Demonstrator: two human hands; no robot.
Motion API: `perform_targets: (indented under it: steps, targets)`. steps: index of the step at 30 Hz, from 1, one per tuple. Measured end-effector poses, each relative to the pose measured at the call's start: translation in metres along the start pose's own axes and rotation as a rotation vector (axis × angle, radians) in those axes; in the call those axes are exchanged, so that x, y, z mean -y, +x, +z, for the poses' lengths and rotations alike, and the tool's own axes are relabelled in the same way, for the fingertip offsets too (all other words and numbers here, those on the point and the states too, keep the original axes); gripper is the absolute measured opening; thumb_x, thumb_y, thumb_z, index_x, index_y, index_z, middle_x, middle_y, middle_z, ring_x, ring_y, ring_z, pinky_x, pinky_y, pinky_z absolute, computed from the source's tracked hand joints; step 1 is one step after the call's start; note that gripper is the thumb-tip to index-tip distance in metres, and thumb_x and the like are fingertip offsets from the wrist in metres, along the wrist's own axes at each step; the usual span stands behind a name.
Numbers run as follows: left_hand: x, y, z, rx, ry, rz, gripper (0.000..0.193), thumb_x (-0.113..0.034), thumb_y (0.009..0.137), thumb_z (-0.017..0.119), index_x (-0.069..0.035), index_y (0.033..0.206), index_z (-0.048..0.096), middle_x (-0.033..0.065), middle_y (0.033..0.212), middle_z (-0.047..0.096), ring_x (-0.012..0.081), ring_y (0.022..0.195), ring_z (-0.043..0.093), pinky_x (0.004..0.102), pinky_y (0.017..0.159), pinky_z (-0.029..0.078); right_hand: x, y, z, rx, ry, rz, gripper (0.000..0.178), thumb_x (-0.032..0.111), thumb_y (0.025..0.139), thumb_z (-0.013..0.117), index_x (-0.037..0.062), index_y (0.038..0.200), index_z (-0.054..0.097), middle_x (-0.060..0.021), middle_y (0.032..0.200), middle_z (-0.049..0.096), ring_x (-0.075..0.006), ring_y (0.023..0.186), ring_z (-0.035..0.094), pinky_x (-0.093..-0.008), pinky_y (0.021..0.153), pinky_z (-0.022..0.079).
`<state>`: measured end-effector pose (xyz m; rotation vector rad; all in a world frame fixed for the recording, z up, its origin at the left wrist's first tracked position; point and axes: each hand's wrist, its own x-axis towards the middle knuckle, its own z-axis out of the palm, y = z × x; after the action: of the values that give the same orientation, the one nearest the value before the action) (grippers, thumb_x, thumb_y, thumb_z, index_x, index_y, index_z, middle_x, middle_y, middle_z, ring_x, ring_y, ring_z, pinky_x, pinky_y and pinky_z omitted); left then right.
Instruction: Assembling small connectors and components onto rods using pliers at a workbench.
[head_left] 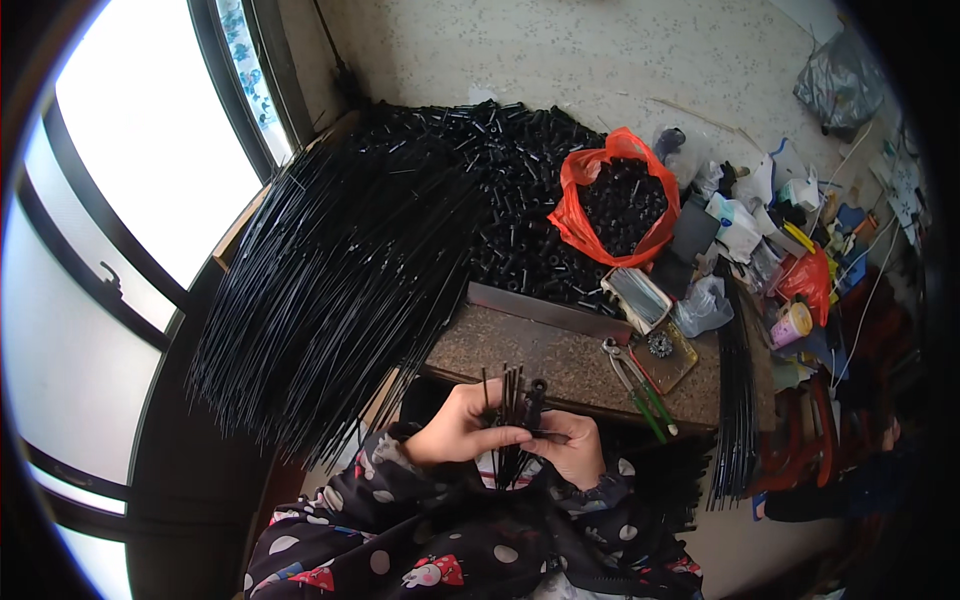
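Note:
In front of my body, my left hand (pixel 462 425) is closed around a small bundle of thin black rods (pixel 512 385) standing roughly upright. Their lower ends hang below my fingers. My right hand (pixel 572 450) is closed in a pinch close beside the bundle, its fingertips near my left thumb. Between the hands, at the right of the rods, shows a small black tubular part (pixel 537 395) with a ring-like top. Exactly what the right fingertips grip is too small to make out.
A large heap of long black rods (pixel 330 290) overhangs the table's left side. Behind it lie piled black tubular parts (pixel 520 170) and a red plastic bag (pixel 570 215) full of small black pieces. Green-handled pliers (pixel 640 390) rest at the table (pixel 500 345) edge; more rods (pixel 736 400) hang at right.

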<state>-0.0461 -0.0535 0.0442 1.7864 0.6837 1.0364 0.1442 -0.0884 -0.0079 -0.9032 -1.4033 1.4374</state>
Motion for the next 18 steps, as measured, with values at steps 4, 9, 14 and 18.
perform_targets:
  steps: [4, 9, 14, 18]
  targets:
    - [0.008, -0.003, -0.010, 0.203, -0.286, -0.052, 0.022, -0.005, 0.073, 0.071, -0.002, 0.092, 0.060, 0.0025, 0.085, 0.060, 0.0112, 0.080, 0.055, 0.0266, 0.071, 0.044, -0.009, 0.000, 0.007, -0.017, 0.314, 0.018, 0.022, -0.003, 0.070, 0.071, 0.0008, 0.088, 0.059, -0.0016, 0.083, 0.061, -0.0078, 0.078, 0.057, -0.0219, 0.070, 0.047]
    - [0.032, -0.003, -0.017, 0.449, -0.491, -0.054, 0.023, -0.012, 0.072, 0.073, 0.001, 0.087, 0.062, 0.0116, 0.090, 0.060, 0.0217, 0.085, 0.055, 0.0310, 0.076, 0.043, -0.012, 0.008, 0.003, 0.239, 0.308, 0.094, 0.026, -0.008, 0.064, 0.073, 0.0045, 0.081, 0.057, 0.0021, 0.078, 0.058, -0.0051, 0.074, 0.055, -0.0212, 0.067, 0.046]
    - [0.030, -0.006, -0.010, 0.219, -0.062, 0.016, 0.038, -0.018, 0.078, 0.067, 0.001, 0.109, 0.054, 0.0123, 0.104, 0.056, 0.0236, 0.095, 0.054, 0.0334, 0.082, 0.042, -0.014, 0.014, 0.012, -0.129, 0.314, 0.093, 0.025, -0.004, 0.067, 0.074, 0.0042, 0.081, 0.054, 0.0005, 0.081, 0.058, -0.0069, 0.076, 0.055, -0.0225, 0.069, 0.047]
    - [0.015, -0.001, -0.009, 0.211, 0.141, 0.097, 0.041, -0.017, 0.079, 0.066, -0.001, 0.113, 0.050, 0.0118, 0.106, 0.053, 0.0271, 0.098, 0.053, 0.0339, 0.085, 0.041, -0.005, 0.007, 0.017, -0.215, 0.339, 0.045, 0.035, -0.003, 0.068, 0.073, 0.0032, 0.094, 0.049, -0.0017, 0.084, 0.058, -0.0082, 0.078, 0.056, -0.0229, 0.072, 0.047]
